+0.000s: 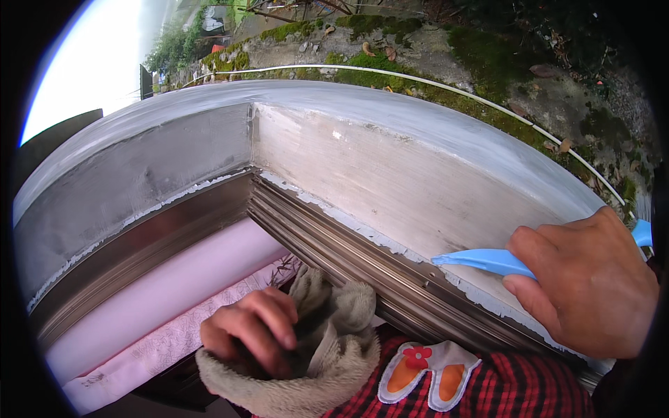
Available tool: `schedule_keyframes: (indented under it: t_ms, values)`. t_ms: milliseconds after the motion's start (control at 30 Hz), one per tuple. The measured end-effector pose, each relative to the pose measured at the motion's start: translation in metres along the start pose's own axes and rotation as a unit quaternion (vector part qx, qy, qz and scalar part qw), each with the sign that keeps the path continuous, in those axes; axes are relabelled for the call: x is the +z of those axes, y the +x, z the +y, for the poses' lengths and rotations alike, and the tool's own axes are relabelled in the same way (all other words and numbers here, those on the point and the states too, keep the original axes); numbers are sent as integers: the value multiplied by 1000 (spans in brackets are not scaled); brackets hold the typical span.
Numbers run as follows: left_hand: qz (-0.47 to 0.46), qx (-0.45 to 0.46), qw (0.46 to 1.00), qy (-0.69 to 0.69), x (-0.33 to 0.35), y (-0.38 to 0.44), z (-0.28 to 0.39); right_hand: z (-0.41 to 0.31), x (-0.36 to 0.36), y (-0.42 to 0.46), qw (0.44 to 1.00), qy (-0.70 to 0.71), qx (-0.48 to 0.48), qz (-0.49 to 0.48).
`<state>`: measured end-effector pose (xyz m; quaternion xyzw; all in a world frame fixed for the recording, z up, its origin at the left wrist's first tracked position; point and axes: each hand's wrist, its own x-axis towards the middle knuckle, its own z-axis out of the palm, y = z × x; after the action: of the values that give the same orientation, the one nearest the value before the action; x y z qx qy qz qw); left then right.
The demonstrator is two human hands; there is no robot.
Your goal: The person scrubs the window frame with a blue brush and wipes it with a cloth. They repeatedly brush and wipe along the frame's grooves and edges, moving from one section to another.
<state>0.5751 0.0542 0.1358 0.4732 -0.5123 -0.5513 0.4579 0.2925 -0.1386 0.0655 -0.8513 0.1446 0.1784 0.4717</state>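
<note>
My right hand (585,282) grips a light blue plastic tool (483,259) with a narrow, tapering end. Its tip meets the ragged strip of peeling sealant (387,243) between the ledge and the window frame. The tool's other end shows past the far side of my hand. Lower down, my left hand (251,324) has its fingers curled into a bunched beige-grey towel (334,360). That towel lies against the near side of the metal window track (334,235), which has several parallel grooves. A few small crumbs sit in the track near the tool's tip.
A grey-white outer ledge (376,167) surrounds the frame corner. Beyond it, a white pipe (418,78) runs over mossy concrete (486,62). Pink padded fabric (172,303) lies inside the left frame side. A red-black checked garment (512,386) with a flower patch fills the bottom.
</note>
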Motion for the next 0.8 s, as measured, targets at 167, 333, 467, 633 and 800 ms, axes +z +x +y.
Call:
schedule_keyframes:
  t_ms: [167,333,467,633,800]
  values:
    - [73,8,997,-2,-3,-45,37,-14,1,15,1000,-19,-7,-20]
    - [63,12,998,26,10,-27,57,-31,3,-7,997,-44,36,53]
    - [197,-22,979,50,37,-31,43,-36,11,-3,995,-24,35,90]
    - [343,-60,935,75,82,-16,56,-30,0,-33,987,17,-95,129]
    - [244,47,969,19,73,-27,65,-36,23,-28,989,-19,-134,61]
